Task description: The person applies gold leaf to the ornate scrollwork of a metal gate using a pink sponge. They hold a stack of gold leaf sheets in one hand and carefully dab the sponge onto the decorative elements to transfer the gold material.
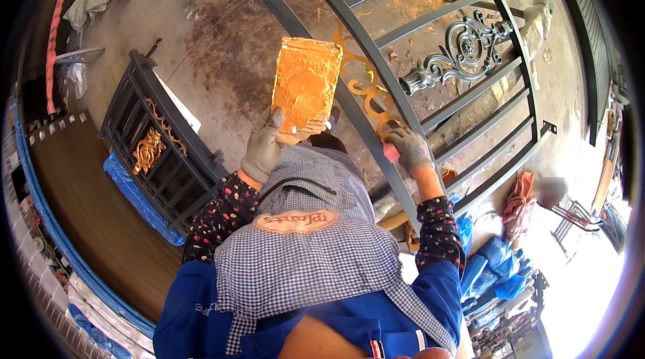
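My left hand (263,147), in a grey work glove, holds up a shallow rectangular tray (290,57) by its near edge. Gold-orange paint coats the tray, with a round thicker patch in it. In my gloved right hand (410,150) is a small pink sponge (391,152), pinched at the lower end of a gold scroll ornament (371,97). That scrollwork sits between two parallel bars of a dark grey metal railing (363,30). Whether the sponge touches the ornament is hidden by my fingers.
A silver-grey scroll ornament (463,53) sits among the railing's bars. To the left stands a dark panel (195,188) with gold decorations, beside a brown board (87,211). Blue wrapped bundles (497,261) lie at the right. Orange paint specks the concrete floor (222,43).
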### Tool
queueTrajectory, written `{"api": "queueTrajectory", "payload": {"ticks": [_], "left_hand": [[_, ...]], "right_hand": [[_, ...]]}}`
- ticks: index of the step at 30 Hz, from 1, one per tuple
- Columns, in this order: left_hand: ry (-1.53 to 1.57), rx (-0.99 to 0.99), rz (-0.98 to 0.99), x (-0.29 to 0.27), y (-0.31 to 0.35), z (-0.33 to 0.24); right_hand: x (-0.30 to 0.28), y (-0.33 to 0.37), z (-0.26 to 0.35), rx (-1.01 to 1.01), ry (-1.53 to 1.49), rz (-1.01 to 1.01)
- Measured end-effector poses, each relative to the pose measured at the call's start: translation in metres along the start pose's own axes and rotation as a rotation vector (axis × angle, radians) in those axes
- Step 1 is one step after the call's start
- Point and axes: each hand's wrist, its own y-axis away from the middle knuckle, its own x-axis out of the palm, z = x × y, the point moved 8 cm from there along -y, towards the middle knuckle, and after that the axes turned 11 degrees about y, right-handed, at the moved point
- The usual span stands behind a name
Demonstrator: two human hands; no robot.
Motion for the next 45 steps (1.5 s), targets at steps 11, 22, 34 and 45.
{"api": "queueTrajectory", "payload": {"ticks": [11,22,34,45], "left_hand": [[-0.026,-0.02,0.036,0.004,-0.006,0.007],[-0.103,-0.077,0.181,0.048,-0.022,-0.011],[-0.344,-0.38,0.388,0.124,-0.12,-0.026],[-0.394,-0.567,0.438,0.112,-0.181,-0.047]], "right_hand": [[-0.003,0.0,0.002,0.525,-0.244,-0.567],[0.033,0.083,-0.003,1.004,-0.578,-0.836],[0.059,0.093,0.018,1.505,-0.701,-1.067],[0.035,0.029,0.028,1.646,-0.658,-0.993]]}}
